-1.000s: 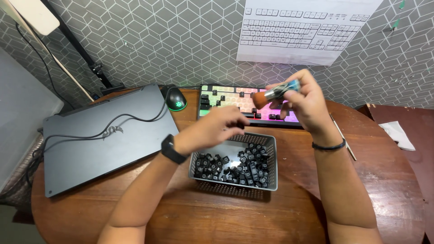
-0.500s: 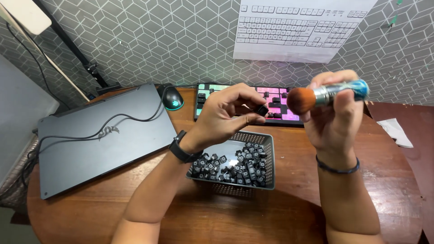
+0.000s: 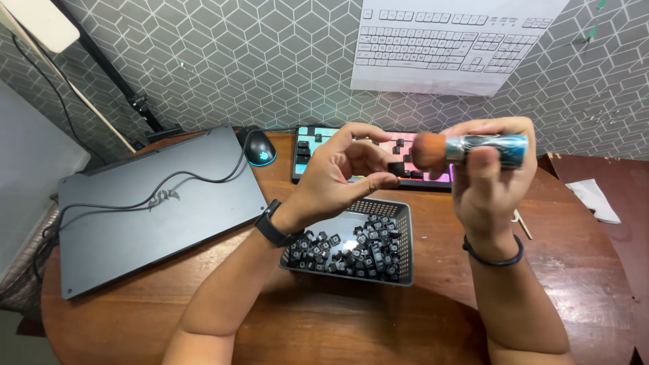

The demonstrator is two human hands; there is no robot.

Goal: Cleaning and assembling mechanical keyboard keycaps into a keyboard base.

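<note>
Pinching a black keycap [image 3: 395,167], the left hand [image 3: 338,177] meets the right hand's [image 3: 490,177] brush [image 3: 466,149] above the basket [image 3: 405,223].

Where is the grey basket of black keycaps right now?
In the head view, the grey basket sits mid-table, below both raised hands, in front of the lit keyboard and right of the closed laptop.

Head cam, looks down-fwd at round wooden table [image 3: 419,318], close.

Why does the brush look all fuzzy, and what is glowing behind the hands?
Head view: the brush in the right hand is motion-blurred at its bristles; the keyboard glows pink and green with its own backlight; the mouse shows a small green glow.
</note>
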